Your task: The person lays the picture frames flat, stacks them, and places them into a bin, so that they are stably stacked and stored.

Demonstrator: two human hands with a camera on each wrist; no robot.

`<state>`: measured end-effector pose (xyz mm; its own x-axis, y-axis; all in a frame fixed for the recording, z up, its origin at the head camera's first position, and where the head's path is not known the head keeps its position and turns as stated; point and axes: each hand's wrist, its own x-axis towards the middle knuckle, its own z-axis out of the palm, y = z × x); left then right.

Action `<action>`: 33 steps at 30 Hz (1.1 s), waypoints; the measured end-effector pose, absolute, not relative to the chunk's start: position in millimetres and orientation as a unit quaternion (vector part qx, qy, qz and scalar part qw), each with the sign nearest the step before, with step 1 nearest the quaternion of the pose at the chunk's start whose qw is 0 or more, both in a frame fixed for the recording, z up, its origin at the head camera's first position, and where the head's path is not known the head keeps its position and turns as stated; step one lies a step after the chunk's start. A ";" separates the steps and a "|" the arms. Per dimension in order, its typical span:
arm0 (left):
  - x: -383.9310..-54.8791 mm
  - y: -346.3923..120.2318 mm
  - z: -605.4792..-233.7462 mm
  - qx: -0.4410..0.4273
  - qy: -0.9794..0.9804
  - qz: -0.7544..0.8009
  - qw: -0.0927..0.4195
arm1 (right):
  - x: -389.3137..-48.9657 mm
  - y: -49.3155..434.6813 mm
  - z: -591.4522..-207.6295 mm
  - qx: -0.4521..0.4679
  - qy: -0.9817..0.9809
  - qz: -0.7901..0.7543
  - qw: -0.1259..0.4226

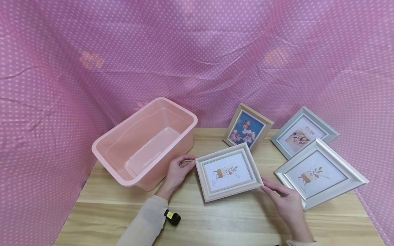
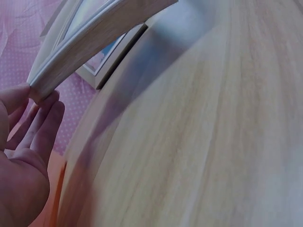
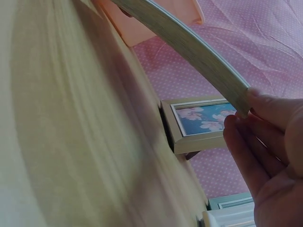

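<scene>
A cream picture frame (image 1: pixel 229 172) with a drawing of a plant in an orange-brown pot is held face up over the wooden table. My left hand (image 1: pixel 178 169) pinches its left corner between thumb and fingers. At the opposite corner, my right hand (image 1: pixel 284 196) pinches the edge the same way. Both wrist views show the picture frame's side edge (image 2: pixel 90 47) raised above the tabletop, its shadow falling below. Just left of my left hand stands a pink plastic bin (image 1: pixel 144 140) with nothing in it. A silver-white picture frame (image 1: pixel 341 164) stands right beside my right hand.
Behind the held one, a tan picture frame (image 1: pixel 267 131) with blossoms on blue leans back on the table. A grey-green picture frame (image 1: pixel 284 148) stands at the back right, partly covered by the silver-white one. Pink dotted cloth (image 1: pixel 197 68) hangs around the wooden table (image 1: pixel 215 225).
</scene>
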<state>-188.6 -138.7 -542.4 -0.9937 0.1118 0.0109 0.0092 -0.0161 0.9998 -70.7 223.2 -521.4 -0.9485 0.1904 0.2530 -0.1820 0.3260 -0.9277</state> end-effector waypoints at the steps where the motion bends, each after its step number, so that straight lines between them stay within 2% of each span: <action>1: -188.9 -137.6 -542.0 0.040 0.704 0.708 0.031 | -70.0 223.0 -522.4 0.000 -0.804 0.572 0.163; 10: -191.7 -133.4 -543.7 0.032 0.725 0.688 0.009 | -64.1 217.6 -529.3 -0.029 -0.834 0.524 0.168; 27: -198.9 -129.9 -551.1 0.047 0.756 0.652 0.028 | -60.4 208.1 -535.6 -0.082 -0.856 0.498 0.108; 33: -200.2 -129.5 -554.1 0.053 0.768 0.637 0.038 | -60.3 204.6 -537.7 -0.108 -0.845 0.519 0.068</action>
<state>-200.2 -129.5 -554.1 -0.9914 0.1309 0.0090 0.0330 0.1819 0.9828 -60.3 204.6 -537.7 -0.9674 0.2531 0.0041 0.1111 0.4391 -0.8915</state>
